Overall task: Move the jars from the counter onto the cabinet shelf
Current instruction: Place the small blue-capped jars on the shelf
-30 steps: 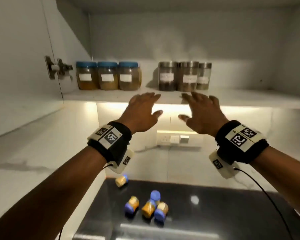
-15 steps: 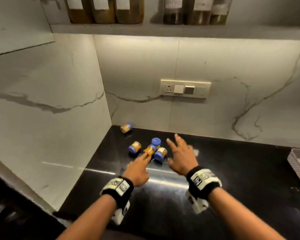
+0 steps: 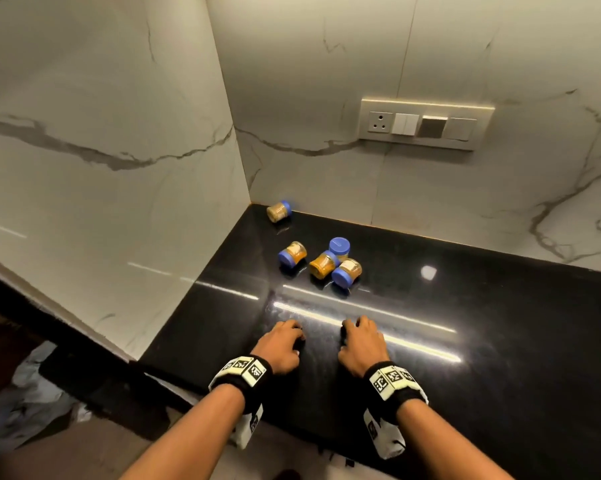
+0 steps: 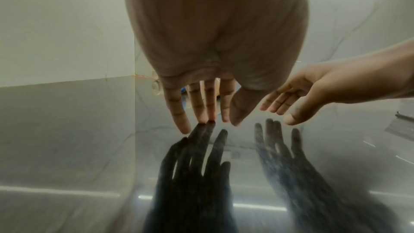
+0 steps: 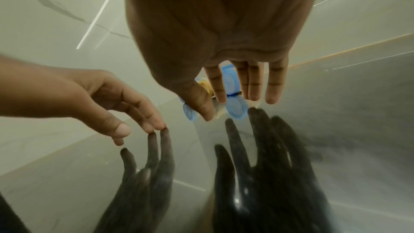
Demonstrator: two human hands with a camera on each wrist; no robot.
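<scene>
So there are five little blue-lidded jars on the black counter [image 3: 499, 341], none on a shelf yet, and the shelf isn't even in view. Three are bunched up touching each other: an upright jar [image 3: 339, 246], an orange jar [image 3: 322, 264] on its side and a front jar [image 3: 346, 271] also tipped over. A fourth jar [image 3: 292, 253] lies just left of them, and a corner jar [image 3: 279, 211] is tipped over near the wall [image 3: 326, 174].

Left hand [image 3: 281, 346] and right hand [image 3: 360, 345] sit side by side near the counter's front edge, well short of the jars. Both are empty with fingers loosely spread; left fingertips [image 4: 207, 119] just touch the counter. Looks like a ready pose before grabbing, I'd guess.
</scene>
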